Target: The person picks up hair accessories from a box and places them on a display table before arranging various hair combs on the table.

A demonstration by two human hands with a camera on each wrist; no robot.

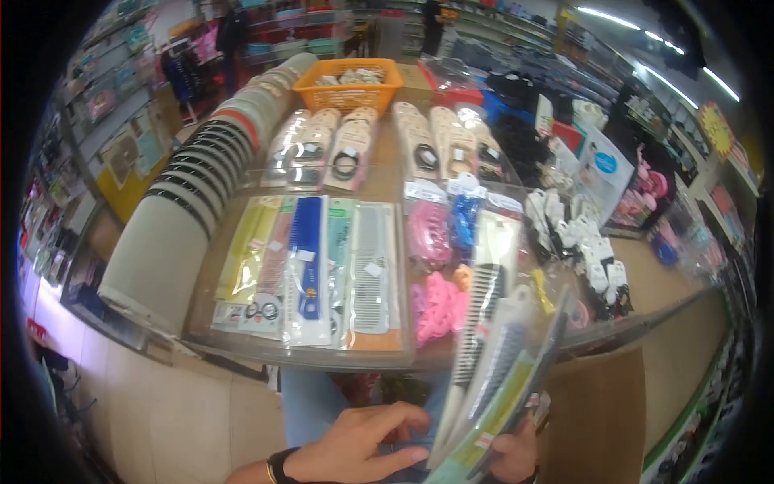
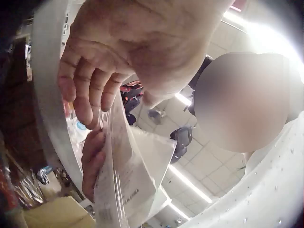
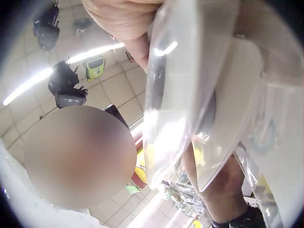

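Note:
My right hand [image 1: 518, 453] grips several packaged combs [image 1: 486, 387] by their lower ends, fanned out upward over the table's front edge. A black-toothed comb shows at the left of the bunch, with bluish-grey and yellow-green packs beside it. My left hand [image 1: 355, 442], with a black band at the wrist, reaches in from the left. In the left wrist view its fingers [image 2: 97, 90] are loosely bent with their tips right at the clear packaging [image 2: 111, 161], and the thumb stands apart. Glossy plastic sleeves [image 3: 171, 104] hide much of the right hand in its wrist view.
On the table lie packaged combs, including a blue one [image 1: 306, 250] and a grey one [image 1: 371, 266]. Pink hair claws [image 1: 439, 306], carded hair ties [image 1: 347, 157] and an orange basket [image 1: 347, 90] sit around them. A roll of headbands [image 1: 201, 177] runs along the left. A cardboard box [image 1: 597, 411] stands below right.

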